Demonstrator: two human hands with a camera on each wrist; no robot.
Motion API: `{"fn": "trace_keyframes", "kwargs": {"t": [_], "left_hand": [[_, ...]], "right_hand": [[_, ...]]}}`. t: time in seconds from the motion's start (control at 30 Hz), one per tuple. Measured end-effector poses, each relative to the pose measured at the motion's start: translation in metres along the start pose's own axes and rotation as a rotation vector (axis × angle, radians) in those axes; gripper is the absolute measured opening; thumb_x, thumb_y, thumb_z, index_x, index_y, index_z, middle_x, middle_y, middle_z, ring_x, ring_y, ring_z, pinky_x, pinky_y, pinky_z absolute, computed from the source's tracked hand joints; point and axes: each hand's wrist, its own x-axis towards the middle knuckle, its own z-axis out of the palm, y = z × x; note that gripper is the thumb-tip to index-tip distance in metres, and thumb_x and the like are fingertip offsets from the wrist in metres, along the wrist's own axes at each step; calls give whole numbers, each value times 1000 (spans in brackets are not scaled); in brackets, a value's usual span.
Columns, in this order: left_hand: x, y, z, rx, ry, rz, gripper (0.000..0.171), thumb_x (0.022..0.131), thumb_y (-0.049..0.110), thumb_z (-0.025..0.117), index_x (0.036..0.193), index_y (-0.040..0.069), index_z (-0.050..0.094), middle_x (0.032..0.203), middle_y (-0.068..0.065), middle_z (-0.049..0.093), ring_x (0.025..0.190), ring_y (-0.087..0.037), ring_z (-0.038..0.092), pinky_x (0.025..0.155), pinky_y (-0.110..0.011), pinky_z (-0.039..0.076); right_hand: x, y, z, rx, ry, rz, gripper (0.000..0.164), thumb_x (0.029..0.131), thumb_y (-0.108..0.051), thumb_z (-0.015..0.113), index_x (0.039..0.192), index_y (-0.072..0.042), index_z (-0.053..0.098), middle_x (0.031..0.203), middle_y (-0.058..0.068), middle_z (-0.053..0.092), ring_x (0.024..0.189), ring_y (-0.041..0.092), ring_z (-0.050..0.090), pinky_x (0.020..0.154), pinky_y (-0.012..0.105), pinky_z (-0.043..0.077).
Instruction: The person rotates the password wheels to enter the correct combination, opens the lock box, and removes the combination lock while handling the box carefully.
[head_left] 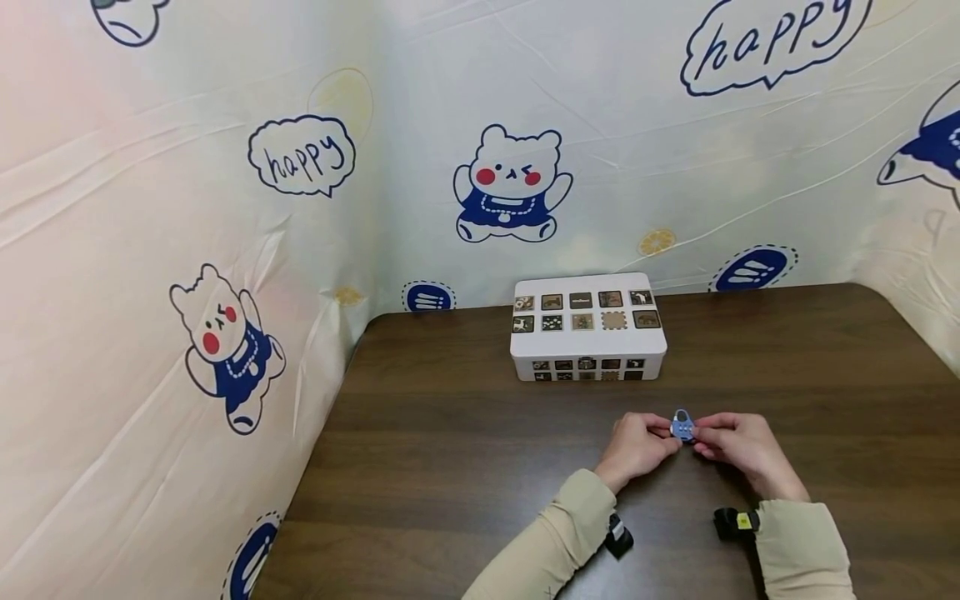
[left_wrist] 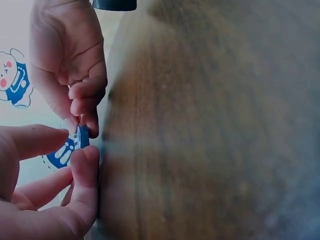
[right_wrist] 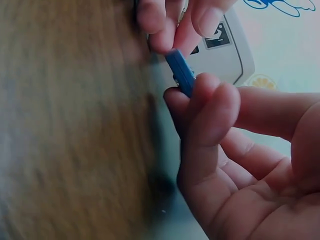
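A small blue combination padlock (head_left: 682, 428) with a looped shackle at the top is held up between both hands above the table. My left hand (head_left: 637, 446) pinches its left side between thumb and fingers. From the other side, my right hand (head_left: 742, 450) holds the right edge with its fingertips. The left wrist view gives the padlock (left_wrist: 81, 137) nearly edge-on, low by the table surface. Its blue side (right_wrist: 180, 72) shows between the two sets of fingertips in the right wrist view, where the right fingers hide its near end.
A white box (head_left: 588, 346) with small dark square pictures stands at the back of the brown wooden table (head_left: 420, 467), beyond the hands. A pale cloth (head_left: 420, 192) printed with cartoon bears hangs behind and at the sides. Black straps with small devices (head_left: 735, 523) sit at the wrists.
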Motion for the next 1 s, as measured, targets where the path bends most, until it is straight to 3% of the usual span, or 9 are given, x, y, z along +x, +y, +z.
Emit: {"fn": "trace_keyframes", "kwargs": {"t": [0.37, 0.8, 1.0], "left_hand": [[1, 2, 4, 24, -43, -1, 14, 78, 20, 78, 91, 14, 76, 71, 12, 68, 62, 5, 55, 61, -13, 44], [0, 9, 4, 62, -57, 23, 16, 79, 20, 77, 94, 14, 76, 76, 10, 70, 68, 6, 56, 64, -12, 44], [0, 8, 6, 48, -63, 28, 16, 80, 20, 76, 95, 14, 76, 78, 10, 71, 71, 6, 57, 67, -11, 45]], "right_hand": [[-3, -2, -1, -142, 36, -28, 33, 94, -7, 57, 114, 19, 56, 86, 5, 69, 70, 6, 67, 66, 23, 58], [-6, -2, -5, -416, 110, -81, 27, 91, -13, 60, 103, 11, 67, 82, 6, 71, 67, 5, 64, 60, 22, 54], [-8, -4, -6, -460, 115, -72, 28, 91, -15, 60, 101, 10, 68, 77, 3, 70, 66, 8, 62, 58, 23, 52]]}}
